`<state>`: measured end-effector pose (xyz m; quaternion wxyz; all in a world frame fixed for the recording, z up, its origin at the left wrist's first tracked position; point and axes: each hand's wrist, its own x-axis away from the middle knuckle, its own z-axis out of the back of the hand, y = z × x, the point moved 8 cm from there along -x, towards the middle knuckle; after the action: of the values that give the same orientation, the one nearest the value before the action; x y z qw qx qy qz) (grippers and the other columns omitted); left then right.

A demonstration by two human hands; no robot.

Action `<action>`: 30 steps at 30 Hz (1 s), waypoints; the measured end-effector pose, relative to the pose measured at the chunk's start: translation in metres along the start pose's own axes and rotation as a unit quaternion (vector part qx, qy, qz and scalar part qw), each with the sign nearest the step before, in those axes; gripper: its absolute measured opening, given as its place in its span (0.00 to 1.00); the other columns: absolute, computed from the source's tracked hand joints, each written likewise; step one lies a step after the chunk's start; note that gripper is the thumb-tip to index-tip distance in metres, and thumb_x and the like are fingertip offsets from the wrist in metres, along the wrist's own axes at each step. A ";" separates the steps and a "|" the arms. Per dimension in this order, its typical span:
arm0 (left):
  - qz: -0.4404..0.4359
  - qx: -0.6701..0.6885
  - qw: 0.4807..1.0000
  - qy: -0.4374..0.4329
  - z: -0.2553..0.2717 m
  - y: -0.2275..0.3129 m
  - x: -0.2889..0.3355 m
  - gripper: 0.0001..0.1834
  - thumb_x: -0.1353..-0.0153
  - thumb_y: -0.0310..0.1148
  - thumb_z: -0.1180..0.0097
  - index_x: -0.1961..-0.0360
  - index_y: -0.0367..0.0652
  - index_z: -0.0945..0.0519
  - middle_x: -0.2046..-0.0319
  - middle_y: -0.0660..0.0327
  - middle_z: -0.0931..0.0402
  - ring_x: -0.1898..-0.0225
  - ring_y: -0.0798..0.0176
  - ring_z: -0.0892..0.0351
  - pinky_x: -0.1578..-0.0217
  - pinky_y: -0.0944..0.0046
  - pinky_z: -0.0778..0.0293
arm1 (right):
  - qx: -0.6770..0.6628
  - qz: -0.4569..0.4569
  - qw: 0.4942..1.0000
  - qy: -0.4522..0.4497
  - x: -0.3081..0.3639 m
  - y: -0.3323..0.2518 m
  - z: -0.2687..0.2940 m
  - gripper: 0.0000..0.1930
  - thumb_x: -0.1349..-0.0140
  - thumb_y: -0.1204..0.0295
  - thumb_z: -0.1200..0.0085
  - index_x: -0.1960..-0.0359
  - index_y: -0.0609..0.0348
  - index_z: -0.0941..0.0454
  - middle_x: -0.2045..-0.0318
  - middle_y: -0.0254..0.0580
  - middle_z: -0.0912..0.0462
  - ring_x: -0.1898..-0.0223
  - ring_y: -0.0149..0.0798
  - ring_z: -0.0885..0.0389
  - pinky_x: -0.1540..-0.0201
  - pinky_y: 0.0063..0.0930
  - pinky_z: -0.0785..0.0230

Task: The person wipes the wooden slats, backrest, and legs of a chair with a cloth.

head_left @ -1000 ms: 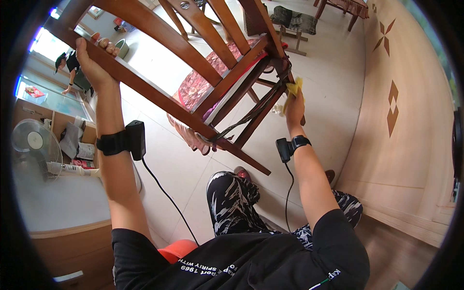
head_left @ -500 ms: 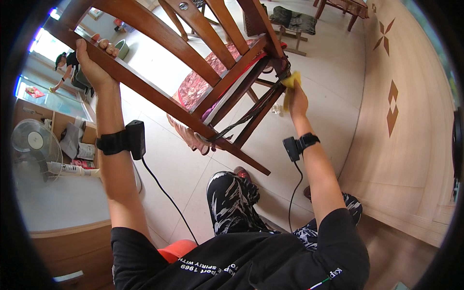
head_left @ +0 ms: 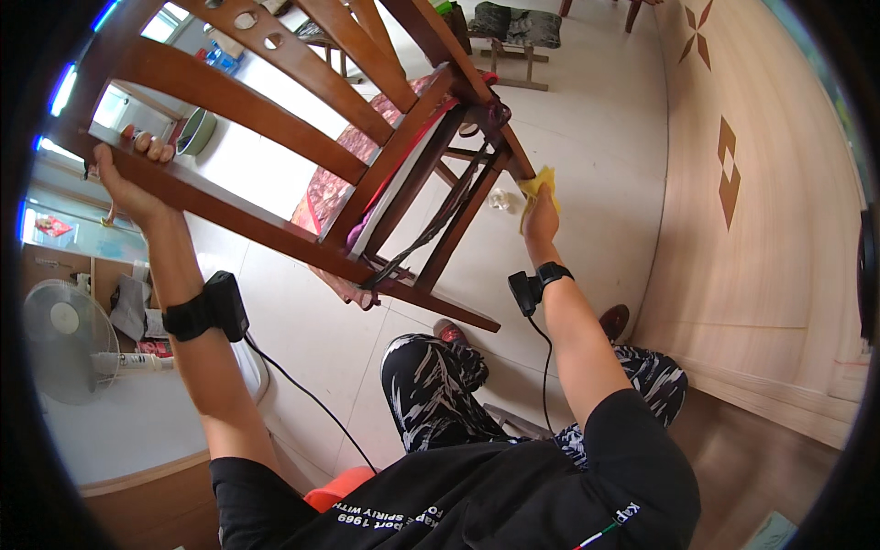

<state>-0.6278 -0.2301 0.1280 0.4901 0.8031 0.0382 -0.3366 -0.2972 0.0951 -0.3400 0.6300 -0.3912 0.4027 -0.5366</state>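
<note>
A brown wooden chair [head_left: 247, 96] is tilted in front of me, its slatted back toward the upper left and its legs toward the right. My left hand [head_left: 137, 179] is closed round the side post of the back, near its top end. Pinched in my right hand [head_left: 542, 218] is a yellow cloth [head_left: 537, 183], which touches the end of one chair leg [head_left: 519, 156]. A red patterned cushion [head_left: 323, 183] lies on the seat, partly hidden by the slats. Dark cords [head_left: 440, 220] run along the frame below the seat.
A pale wood panel with inlaid diamonds [head_left: 729, 174] rises on the right. At left, a fan [head_left: 64, 321] stands on a white-topped cabinet [head_left: 137, 431]. Behind the chair are a green basin [head_left: 195, 131] and a low stool with a dark cushion [head_left: 518, 27]. Cables hang from both wrist straps.
My right hand has slid the yellow cloth along the leg, from near the seat joint to the leg's end. The chair and my left hand appear further left and lower in view.
</note>
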 end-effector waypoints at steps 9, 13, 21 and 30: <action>-0.011 -0.027 1.000 -0.010 -0.017 0.006 0.006 0.25 0.39 0.51 0.64 0.62 0.36 0.32 0.80 0.62 0.39 0.80 0.69 0.38 0.80 0.72 0.39 | 0.251 -0.093 0.955 -0.124 -0.004 0.080 0.021 0.14 0.40 0.65 0.62 0.58 0.56 0.29 0.67 0.53 0.21 0.62 0.54 0.24 0.60 0.42 0.32; -0.003 -0.020 1.000 -0.006 -0.015 0.007 0.005 0.25 0.43 0.54 0.60 0.64 0.39 0.31 0.81 0.63 0.37 0.81 0.70 0.36 0.80 0.73 0.37 | 0.259 -0.026 0.964 -0.061 0.007 0.060 0.017 0.12 0.41 0.69 0.57 0.57 0.54 0.30 0.68 0.53 0.22 0.63 0.53 0.24 0.62 0.41 0.31; -0.001 -0.020 1.000 0.000 -0.014 0.007 0.008 0.25 0.44 0.55 0.58 0.65 0.40 0.30 0.81 0.64 0.35 0.81 0.71 0.35 0.78 0.73 0.37 | 0.105 0.245 0.963 0.038 0.034 -0.112 0.025 0.16 0.44 0.79 0.57 0.51 0.60 0.32 0.55 0.52 0.26 0.57 0.51 0.25 0.57 0.33 0.30; -0.008 -0.023 0.998 -0.062 -0.025 0.017 0.010 0.24 0.42 0.54 0.59 0.64 0.40 0.32 0.79 0.64 0.37 0.80 0.71 0.36 0.78 0.74 0.36 | 0.191 0.312 0.931 0.003 0.017 -0.084 -0.001 0.16 0.47 0.76 0.54 0.55 0.53 0.29 0.58 0.38 0.27 0.59 0.43 0.25 0.64 0.32 0.28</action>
<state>-0.6006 -0.2211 0.1428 0.5074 0.7684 0.0222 -0.3893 -0.3270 0.0684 -0.2646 0.8272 -0.1167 0.3965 -0.3806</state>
